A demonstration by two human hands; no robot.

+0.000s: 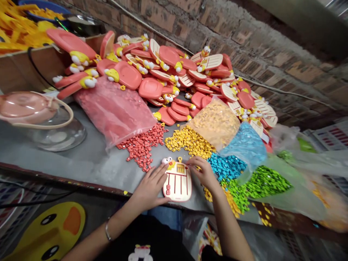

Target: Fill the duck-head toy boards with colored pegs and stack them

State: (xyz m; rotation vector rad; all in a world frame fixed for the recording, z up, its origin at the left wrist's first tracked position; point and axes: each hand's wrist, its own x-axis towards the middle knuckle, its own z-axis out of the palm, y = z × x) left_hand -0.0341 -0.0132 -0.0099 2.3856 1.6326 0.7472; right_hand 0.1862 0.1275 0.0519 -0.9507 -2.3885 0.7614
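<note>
A cream toy board [178, 190] with slots, red lines and a duck head with bulging white eyes lies near the table's front edge. My left hand [152, 188] holds it along its left side, fingers by the head and thumb at the lower edge. Two small red pieces [168, 190] sit low in the leftmost slot. My right hand [203, 175] is at the board's upper right corner, fingertips drawn together; what they pinch, if anything, is too small to tell. Piles of red pieces [144, 145] and yellow pieces [190, 141] lie just beyond.
Blue pieces [227, 166] and green pieces [268, 181] spill from bags at right. A pink bag [116, 108] and a yellowish bag [217, 121] lie behind. Many similar boards [152, 88] are heaped against the brick wall. A clear jug with pink lid [59, 134] stands left.
</note>
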